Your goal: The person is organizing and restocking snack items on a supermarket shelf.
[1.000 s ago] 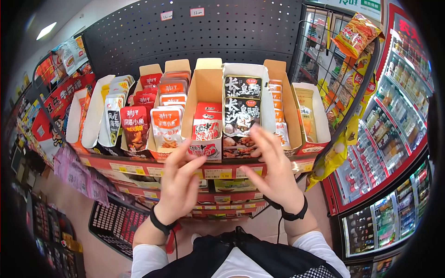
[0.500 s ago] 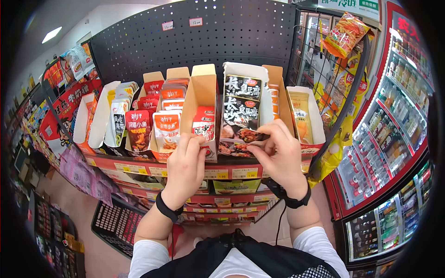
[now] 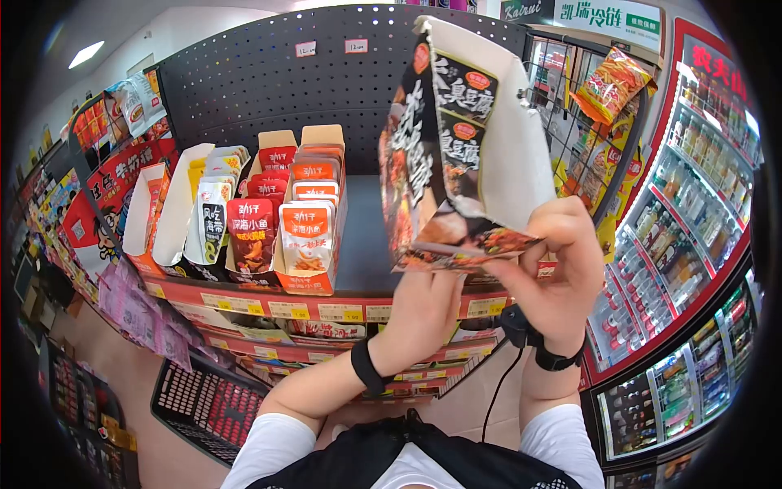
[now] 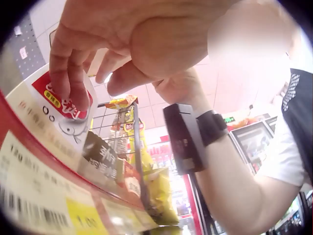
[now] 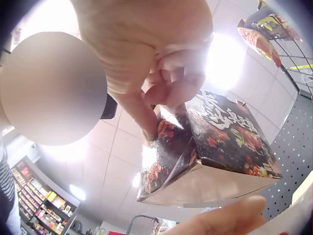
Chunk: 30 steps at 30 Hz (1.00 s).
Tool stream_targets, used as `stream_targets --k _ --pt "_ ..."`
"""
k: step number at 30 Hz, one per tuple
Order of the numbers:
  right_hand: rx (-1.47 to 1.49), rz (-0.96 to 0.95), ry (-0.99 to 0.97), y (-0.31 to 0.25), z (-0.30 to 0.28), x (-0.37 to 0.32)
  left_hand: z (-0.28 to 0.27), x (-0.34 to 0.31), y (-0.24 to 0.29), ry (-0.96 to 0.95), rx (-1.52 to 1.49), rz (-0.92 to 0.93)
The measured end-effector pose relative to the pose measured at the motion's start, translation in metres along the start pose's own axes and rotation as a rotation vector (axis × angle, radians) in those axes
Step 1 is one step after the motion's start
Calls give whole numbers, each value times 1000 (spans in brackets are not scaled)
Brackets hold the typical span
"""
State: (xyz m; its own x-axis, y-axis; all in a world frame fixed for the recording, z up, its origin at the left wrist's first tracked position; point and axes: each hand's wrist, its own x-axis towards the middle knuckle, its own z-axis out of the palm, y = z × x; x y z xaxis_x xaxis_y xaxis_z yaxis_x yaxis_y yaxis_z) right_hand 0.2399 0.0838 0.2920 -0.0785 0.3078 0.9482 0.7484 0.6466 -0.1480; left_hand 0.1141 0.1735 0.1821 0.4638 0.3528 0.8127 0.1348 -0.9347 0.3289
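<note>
A black tofu snack box (image 3: 464, 147), holding upright packets, is tilted in the air above the shelf. My right hand (image 3: 562, 273) pinches its lower front corner, thumb beneath; the right wrist view shows the same grip on the box (image 5: 225, 132). Below it, my left hand (image 3: 419, 318) reaches to the shelf front, its fingertips hidden by the black box in the head view. In the left wrist view, fingers of my left hand (image 4: 142, 39) touch the front of a white and red box (image 4: 63, 107) standing on the shelf, with the thumb apart from it.
Open snack boxes (image 3: 305, 236) stand in a row on the left. Bare shelf surface (image 3: 358, 236) lies between them and the raised box. Price labels line the red shelf edge (image 3: 244, 306). A wire rack of bags stands right; a black basket (image 3: 212, 399) is below left.
My right hand has lifted the black box off the shelf. My left hand has moved right, and the red snack box no longer stands beside the orange one.
</note>
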Motion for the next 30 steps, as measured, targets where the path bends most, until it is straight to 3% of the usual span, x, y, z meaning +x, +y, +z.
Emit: stream_targets --k 2,6,8,13,16,20,24,27,30 --pt "5 -68 -8 0 11 2 -9 -10 12 -61 -136 -32" --pt "-16 -21 -58 -10 36 2 -38 -45 10 -134 -263 152" --pt "-38 -52 -94 -6 50 2 -52 -71 4 -261 -361 89" --pt "-59 76 -125 3 79 -10 -83 -127 -16 -452 -379 -69" --pt "-83 160 -69 3 80 -24 -97 -164 -26 -449 -434 -394" --pt "-74 242 -6 0 76 -32 -100 -207 -30 -202 -455 -689" --pt "-133 176 -77 -8 79 -28 -87 -238 -29 -74 -532 -814" --pt "-165 212 -138 -8 81 -28 -86 -227 -26 -207 -500 -718" --pt "-231 253 -65 -14 76 -32 -87 -218 -23 -294 -516 -652"
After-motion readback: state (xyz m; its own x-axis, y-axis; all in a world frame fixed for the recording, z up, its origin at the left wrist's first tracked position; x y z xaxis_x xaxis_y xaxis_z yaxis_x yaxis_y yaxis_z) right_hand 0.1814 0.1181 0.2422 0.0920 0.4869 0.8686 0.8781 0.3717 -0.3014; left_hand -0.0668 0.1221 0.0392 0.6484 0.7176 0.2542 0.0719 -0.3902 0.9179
